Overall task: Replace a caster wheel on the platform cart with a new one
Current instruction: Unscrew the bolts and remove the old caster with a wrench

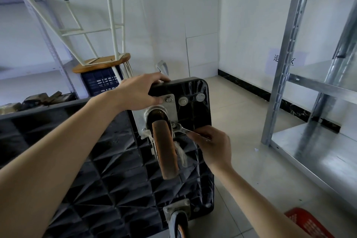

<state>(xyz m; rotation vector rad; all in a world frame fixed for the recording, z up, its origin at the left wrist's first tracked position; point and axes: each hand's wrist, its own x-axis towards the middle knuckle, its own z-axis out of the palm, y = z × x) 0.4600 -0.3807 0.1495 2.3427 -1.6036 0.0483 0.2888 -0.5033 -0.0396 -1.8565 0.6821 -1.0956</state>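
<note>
The black platform cart (pixel 108 160) lies upside down, its ribbed underside facing me. A caster with a worn brown wheel (pixel 165 149) stands on a silver mounting plate (pixel 171 106) at the far corner. My left hand (pixel 143 92) grips the cart's far edge beside that plate, thumb near a bolt (pixel 168 99). My right hand (pixel 212 146) pinches a silver wrench (pixel 185 131), whose head sits on a bolt at the plate's right side. A second caster (pixel 178 218) with a grey wheel shows at the near corner.
A metal shelving rack (pixel 309 102) stands to the right on the tiled floor. An upturned wooden stool (pixel 100 62) rests on a dark crate (pixel 102 81) behind the cart. A red basket (pixel 307 222) lies at bottom right. Another shelf (pixel 48 40) is at left.
</note>
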